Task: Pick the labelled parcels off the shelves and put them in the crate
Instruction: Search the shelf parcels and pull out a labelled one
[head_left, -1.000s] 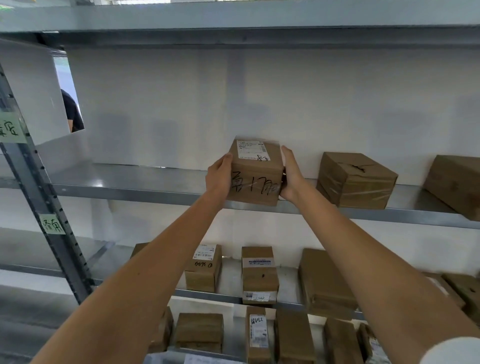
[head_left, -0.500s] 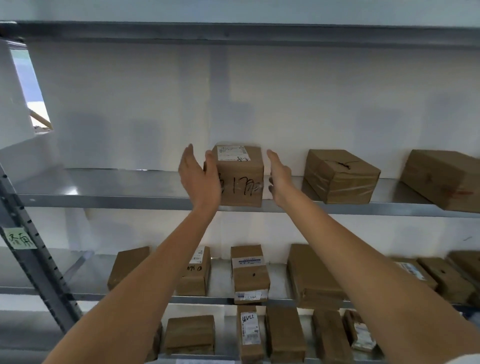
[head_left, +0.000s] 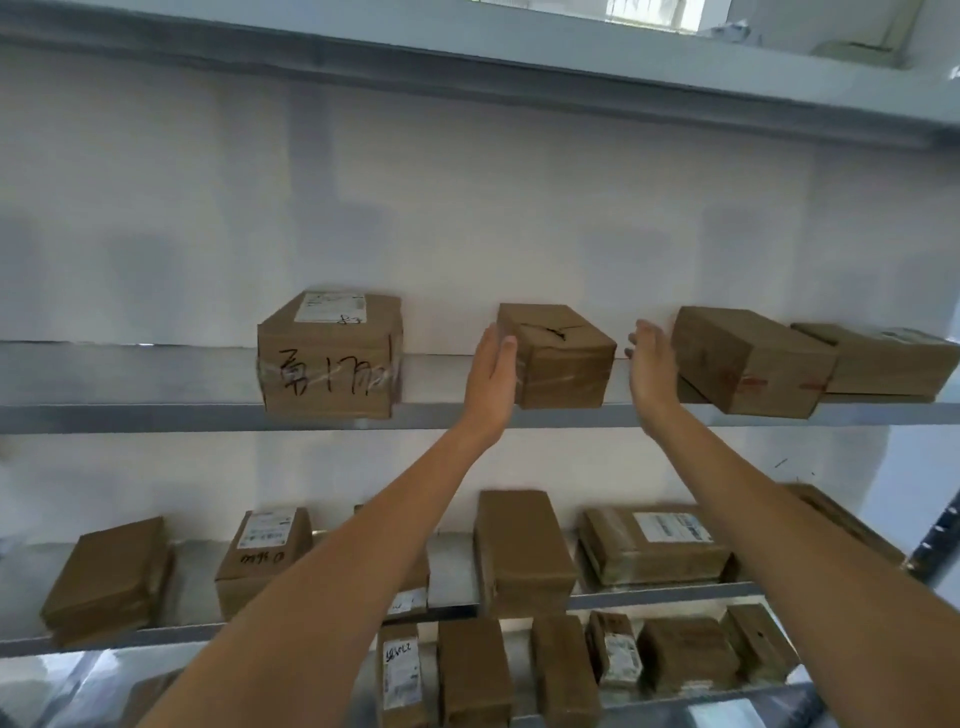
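Both bare arms reach up toward 12 o'clock. The left hand (head_left: 491, 382) and right hand (head_left: 649, 379) are flat, fingers extended, palms facing each other, apart.

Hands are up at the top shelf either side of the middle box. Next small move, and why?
Probably close both palms inward onto the sides of the taped box. The left hand is open at its left face, perhaps just touching; the right hand is open with a clear gap to its right face. The box sits flat on the shelf, ungripped, so squeeze before lifting.
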